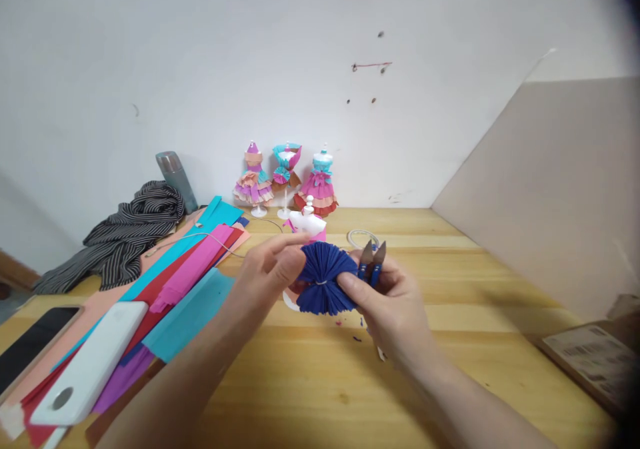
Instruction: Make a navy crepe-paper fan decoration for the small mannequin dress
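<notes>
A dark blue pleated paper rosette (pixel 327 296), tied at its middle with a pale strand, is held up above the table. My left hand (pixel 267 269) is closed at its left edge, thumb in front and index finger stretched along the top. My right hand (pixel 400 302) pinches the right side, thumb on the pleats. Tucked in the right fingers is a pair of blue-handled thread snips (pixel 367 262), blades pointing up and apart. Just behind the rosette stands a small white dress form (pixel 310 219) with pink paper on it, its lower part hidden.
Three dressed mini forms (pixel 254 176) stand against the wall. To the left lie crepe paper sheets (pixel 193 312), a white device (pixel 95 362), a phone (pixel 35 342), striped cloth (pixel 135 226) and a flask (pixel 177 179). A coiled cord (pixel 363 232) lies behind; a cardboard box (pixel 595 356) sits right.
</notes>
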Demonstrator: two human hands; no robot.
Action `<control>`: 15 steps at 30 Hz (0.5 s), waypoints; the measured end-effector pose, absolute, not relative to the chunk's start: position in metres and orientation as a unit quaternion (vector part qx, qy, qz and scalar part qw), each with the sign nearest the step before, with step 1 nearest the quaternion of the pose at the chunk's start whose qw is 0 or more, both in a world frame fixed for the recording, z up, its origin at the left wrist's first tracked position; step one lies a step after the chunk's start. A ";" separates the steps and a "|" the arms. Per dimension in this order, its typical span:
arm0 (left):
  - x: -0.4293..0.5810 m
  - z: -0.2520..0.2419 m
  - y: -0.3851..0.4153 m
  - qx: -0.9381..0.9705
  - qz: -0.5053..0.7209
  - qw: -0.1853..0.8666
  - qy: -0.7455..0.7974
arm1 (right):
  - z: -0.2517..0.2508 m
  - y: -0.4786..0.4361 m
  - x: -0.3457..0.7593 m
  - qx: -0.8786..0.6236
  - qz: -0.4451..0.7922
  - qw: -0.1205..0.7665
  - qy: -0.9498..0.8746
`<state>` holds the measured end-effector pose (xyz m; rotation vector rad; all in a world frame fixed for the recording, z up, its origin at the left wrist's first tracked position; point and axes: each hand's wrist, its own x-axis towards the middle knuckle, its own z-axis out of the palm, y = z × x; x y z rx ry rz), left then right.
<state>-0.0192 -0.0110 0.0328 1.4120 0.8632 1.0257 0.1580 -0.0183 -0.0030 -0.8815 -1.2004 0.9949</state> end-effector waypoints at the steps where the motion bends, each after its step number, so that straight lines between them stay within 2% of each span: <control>1: -0.017 0.031 -0.010 0.581 0.439 0.597 0.336 | -0.003 -0.018 0.158 -0.382 0.430 0.632 -0.519; 5: -0.007 0.023 -0.010 0.503 0.454 0.667 0.310 | -0.004 -0.017 0.157 -0.366 0.431 0.629 -0.533; 9: -0.004 0.016 -0.007 0.477 0.480 0.658 0.329 | -0.003 -0.012 0.161 -0.336 0.467 0.616 -0.539; 15: -0.012 0.015 0.000 0.516 0.454 0.634 0.353 | 0.008 -0.006 0.171 -0.296 0.514 0.579 -0.559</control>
